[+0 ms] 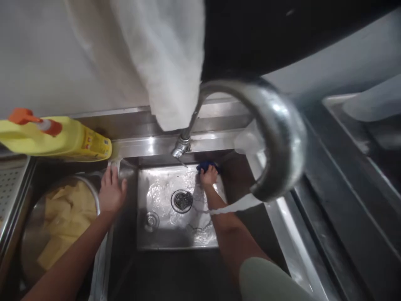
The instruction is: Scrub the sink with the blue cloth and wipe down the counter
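Note:
Inside the metal sink (163, 242), my right hand (209, 175) reaches to the back right corner of the basin floor. Its fingers are closed on a dark blue cloth (205, 164), most of which is hidden under the hand. My left hand (112, 188) rests on the divider at the sink's left edge, fingers stretched out and holding nothing. A stream of water (238, 205) runs from the curved faucet (278, 125) across my right forearm. Dark matter lies on the drain (182, 201) in the wet basin.
Left of the divider, a round metal pot (31, 234) holds pale yellow pieces (67, 209). A yellow jug with an orange pump (69, 138) stands on the back ledge. White cloth (169, 62) hangs over the faucet's base. A dark counter (351, 200) lies to the right.

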